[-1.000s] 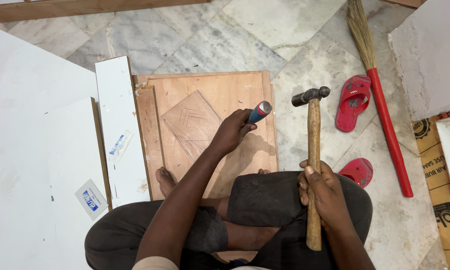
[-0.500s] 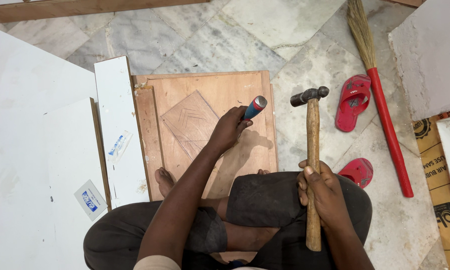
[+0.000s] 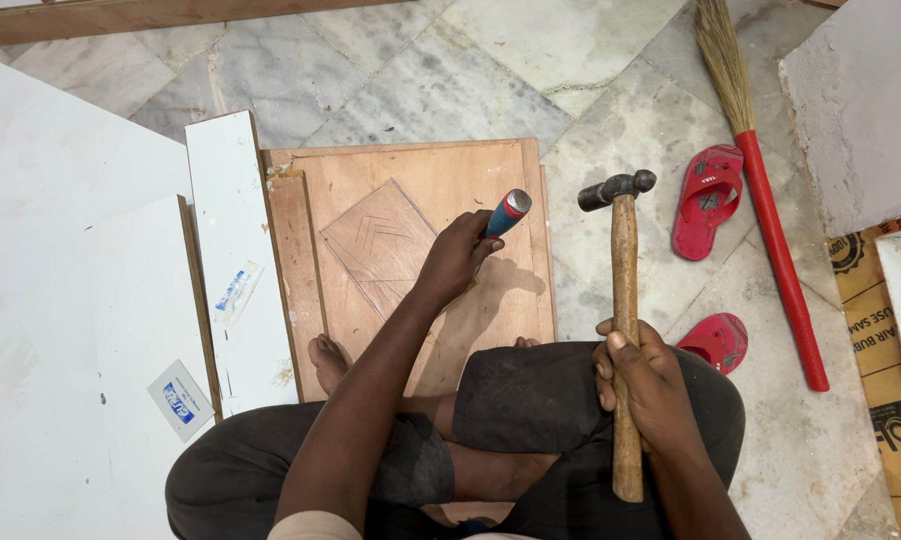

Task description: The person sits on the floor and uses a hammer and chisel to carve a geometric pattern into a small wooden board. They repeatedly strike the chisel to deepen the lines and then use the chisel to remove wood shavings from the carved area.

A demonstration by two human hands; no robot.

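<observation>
While you sit cross-legged on the floor, your left hand (image 3: 456, 258) grips a chisel (image 3: 506, 213) set against the wooden board (image 3: 491, 300) before you, and your right hand (image 3: 643, 385) clasps a hammer (image 3: 624, 300) upright beside it.

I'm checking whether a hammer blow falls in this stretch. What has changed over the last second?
Little. The left hand with the chisel has eased slightly down and toward the person on the wooden panel, and the chisel's butt end tilts a bit more to the right. The right hand keeps the hammer upright, head raised, in the same spot. No strike, nothing let go. Sandals, broom and white boards are unmoved.
</observation>
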